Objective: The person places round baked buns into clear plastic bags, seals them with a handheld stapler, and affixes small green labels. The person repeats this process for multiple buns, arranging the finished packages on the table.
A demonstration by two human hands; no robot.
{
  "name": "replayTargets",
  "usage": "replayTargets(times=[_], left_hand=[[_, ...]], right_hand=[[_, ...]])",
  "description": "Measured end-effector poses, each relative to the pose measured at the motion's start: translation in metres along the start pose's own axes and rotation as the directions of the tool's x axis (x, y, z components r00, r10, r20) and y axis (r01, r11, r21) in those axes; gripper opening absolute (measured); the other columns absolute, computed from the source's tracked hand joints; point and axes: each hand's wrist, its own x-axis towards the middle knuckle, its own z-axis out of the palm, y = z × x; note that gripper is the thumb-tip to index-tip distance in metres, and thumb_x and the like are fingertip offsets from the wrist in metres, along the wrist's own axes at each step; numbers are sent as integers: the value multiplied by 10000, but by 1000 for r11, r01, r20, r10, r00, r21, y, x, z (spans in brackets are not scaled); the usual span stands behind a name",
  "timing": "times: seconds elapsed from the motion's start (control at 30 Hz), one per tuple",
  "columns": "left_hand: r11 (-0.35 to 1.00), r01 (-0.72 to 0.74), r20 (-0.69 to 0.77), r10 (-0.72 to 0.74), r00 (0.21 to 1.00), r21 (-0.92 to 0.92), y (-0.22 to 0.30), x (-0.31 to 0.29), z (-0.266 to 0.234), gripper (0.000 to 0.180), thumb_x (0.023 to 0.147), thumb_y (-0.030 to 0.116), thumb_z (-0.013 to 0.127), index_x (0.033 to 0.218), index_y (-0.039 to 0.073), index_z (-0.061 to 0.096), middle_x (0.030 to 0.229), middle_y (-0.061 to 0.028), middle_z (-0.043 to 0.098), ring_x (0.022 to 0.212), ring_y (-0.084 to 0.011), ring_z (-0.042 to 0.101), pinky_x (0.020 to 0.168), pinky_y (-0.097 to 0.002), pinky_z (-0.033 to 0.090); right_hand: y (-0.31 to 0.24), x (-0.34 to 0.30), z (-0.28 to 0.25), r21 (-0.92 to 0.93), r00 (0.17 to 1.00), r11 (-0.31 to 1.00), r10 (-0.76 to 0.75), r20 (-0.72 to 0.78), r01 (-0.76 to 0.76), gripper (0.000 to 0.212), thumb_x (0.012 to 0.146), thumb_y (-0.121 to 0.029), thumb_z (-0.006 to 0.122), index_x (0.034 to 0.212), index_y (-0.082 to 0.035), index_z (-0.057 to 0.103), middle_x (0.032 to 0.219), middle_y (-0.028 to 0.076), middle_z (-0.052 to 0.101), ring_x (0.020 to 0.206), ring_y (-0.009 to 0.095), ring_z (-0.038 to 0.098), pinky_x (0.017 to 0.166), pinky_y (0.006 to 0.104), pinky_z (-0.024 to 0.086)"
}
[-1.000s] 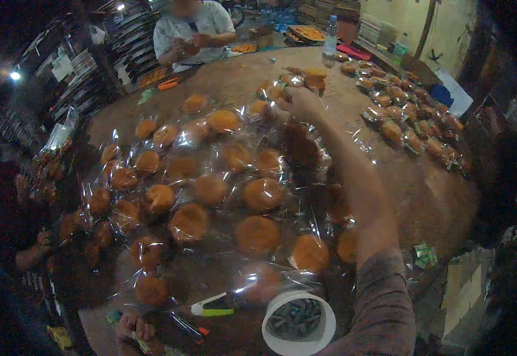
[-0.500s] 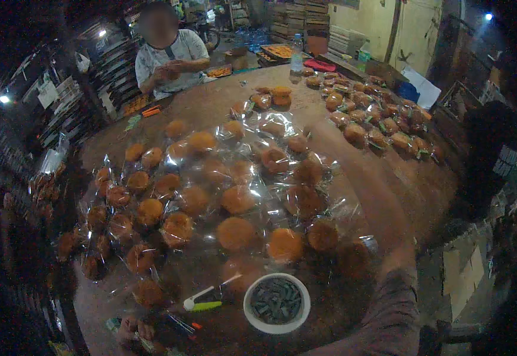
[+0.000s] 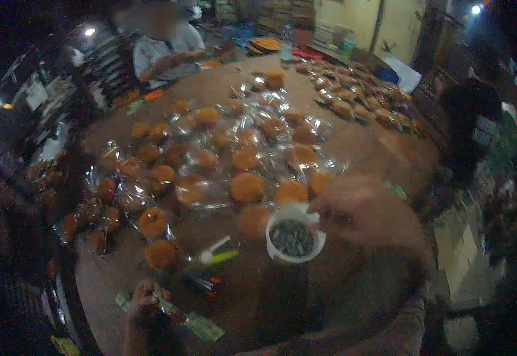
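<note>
My left hand (image 3: 148, 296), low on the left, is closed around narrow green printed paper strips (image 3: 202, 326), whose ends stick out on both sides. Blurred by motion, my right hand (image 3: 359, 204) reaches in over the table with its fingertips at the right rim of a white bowl (image 3: 297, 257). Whether it grips the rim I cannot tell. Small dark grey strips (image 3: 291, 237) fill the bowl. Ahead of both hands, round orange-brown buns (image 3: 247, 188) lie on and among clear plastic wrappers. A yellow-green-handled cutter (image 3: 223, 257) rests between my hands.
Wrapped buns (image 3: 353, 98) cover the far right of the brown table (image 3: 383, 142), close to a clear bottle (image 3: 286, 44). Another person (image 3: 169, 56) works at the far left edge. More wrapped goods (image 3: 51, 172) are beyond the left edge. Thin tools (image 3: 202, 282) lie near my left hand.
My right arm has drawn back from the far right side to the bowl. More of my left hand and its green strips now shows. The whole view has shifted, so the table sits higher.
</note>
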Motion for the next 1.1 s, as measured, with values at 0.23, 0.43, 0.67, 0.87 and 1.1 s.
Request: replayTargets(times=[0.23, 0.43, 0.67, 0.87, 1.1], left_hand=[[978, -108, 26, 105, 994, 177, 6, 8, 3, 342, 767, -56, 697, 799, 124, 408, 913, -95, 627, 851, -211, 637, 733, -356, 559], [862, -362, 67, 363, 929, 354, 12, -8, 42, 332, 798, -59, 689, 782, 115, 406, 940, -106, 641, 889, -164, 614, 780, -322, 537], [723, -231, -171, 437, 883, 651, 17, -27, 56, 371, 841, 13, 724, 704, 84, 387, 1020, -118, 664, 900, -167, 605, 784, -310, 527], [935, -268, -253, 324, 912, 233, 3, -11, 72, 405, 860, 15, 728, 692, 103, 371, 1034, -121, 665, 918, -168, 615, 822, -310, 533], [947, -316, -340, 318, 885, 62, 6, -1, 52, 424, 836, -17, 744, 672, 131, 382, 1021, -104, 660, 957, -190, 622, 893, -342, 511]], right_hand=[[-113, 1, 135, 518, 939, 825, -327, 110, 227, 343, 904, -304, 688, 1095, -36, 593, 990, 173, 605, 925, 369, 630, 811, 473, 523], [-152, 68, 243, 497, 952, 847, -30, -305, 186, 388, 896, -249, 685, 1212, -50, 579, 1156, 161, 557, 1060, 363, 582, 923, 450, 480], [-145, 102, 266, 605, 999, 797, 29, -36, -1, 223, 903, -192, 670, 1075, -51, 662, 1057, 149, 637, 1045, 363, 606, 949, 447, 488], [-128, 104, 265, 701, 979, 685, 164, 118, -199, 231, 894, -193, 714, 1061, -36, 687, 1097, 149, 666, 1054, 328, 640, 921, 374, 515], [-105, 83, 237, 215, 989, 969, 97, 108, -119, 541, 850, -197, 760, 1348, -115, 567, 1339, 116, 526, 1229, 301, 523, 1019, 390, 435]])
